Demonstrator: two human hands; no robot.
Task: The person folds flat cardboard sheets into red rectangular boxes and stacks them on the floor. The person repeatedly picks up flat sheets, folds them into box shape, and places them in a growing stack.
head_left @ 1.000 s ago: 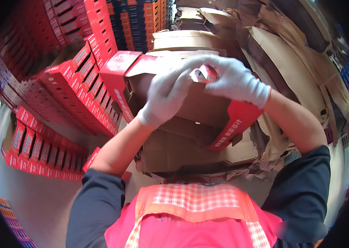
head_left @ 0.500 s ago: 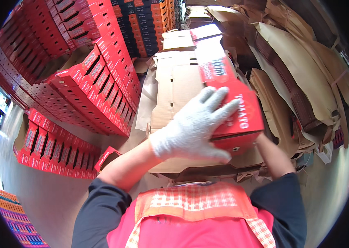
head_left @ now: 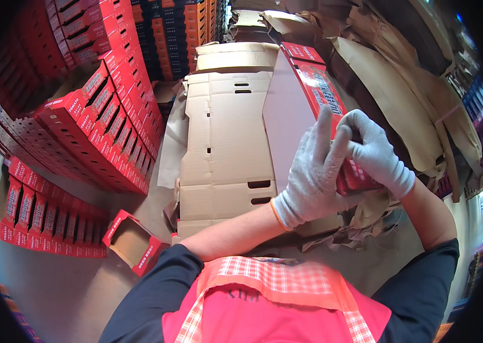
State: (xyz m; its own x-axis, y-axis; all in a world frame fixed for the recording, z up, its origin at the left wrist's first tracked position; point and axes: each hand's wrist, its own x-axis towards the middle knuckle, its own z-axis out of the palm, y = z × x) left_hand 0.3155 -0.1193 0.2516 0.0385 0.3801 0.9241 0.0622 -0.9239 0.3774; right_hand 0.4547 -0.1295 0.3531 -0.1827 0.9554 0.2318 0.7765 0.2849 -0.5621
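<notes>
A red printed cardboard box (head_left: pixel 324 91), with a pale plain face on its left, stands tilted on a stack of flat brown cardboard blanks (head_left: pixel 230 154). Both my hands wear pale knitted gloves and meet at the box's near end. My left hand (head_left: pixel 313 174) presses against that end, its fingers stretched upward and apart, hiding part of the box. Bent over the box's right upper edge, the fingers of my right hand (head_left: pixel 374 150) grip it. The two hands' fingertips nearly touch, and the thumbs are hard to make out.
Tall stacks of red boxes (head_left: pixel 95 108) stand at the left, with a lower row (head_left: pixel 41 214) nearer. A single open red box (head_left: pixel 133 240) rests on the floor. Brown paper-wrapped bundles (head_left: pixel 384 97) lie at the right. Dark and orange boxes (head_left: pixel 173 34) are stacked behind.
The box has turned so its pale face shows on the left. My left hand has moved to its near end; my right hand has come into view on its edge.
</notes>
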